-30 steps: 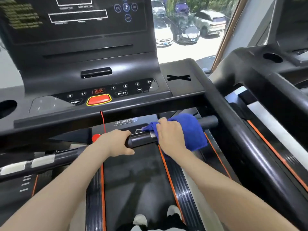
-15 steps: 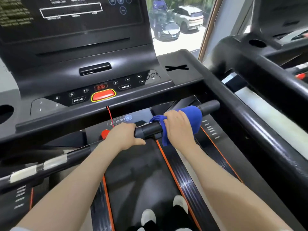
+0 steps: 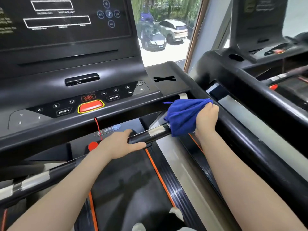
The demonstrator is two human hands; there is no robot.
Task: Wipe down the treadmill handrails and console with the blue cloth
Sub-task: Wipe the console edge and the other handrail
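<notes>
Setting: a gym by a window (image 3: 166, 39), cars parked outside at 12 o'clock; we stood on a treadmill belt (image 3: 130, 184). Left hand (image 3: 120, 144): fingers curled around the front crossbar (image 3: 146, 136). Right hand (image 3: 205, 119), at 2 o'clock: fingers clamped on the bunched blue cloth (image 3: 185, 116), draped over the bar's right end. Console (image 3: 70, 104) at 11 o'clock: we judged it unwiped. Right side rail (image 3: 246, 142): likewise pending.

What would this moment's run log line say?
left hand grips front handlebar | right hand holds blue cloth at bar's right end
</notes>
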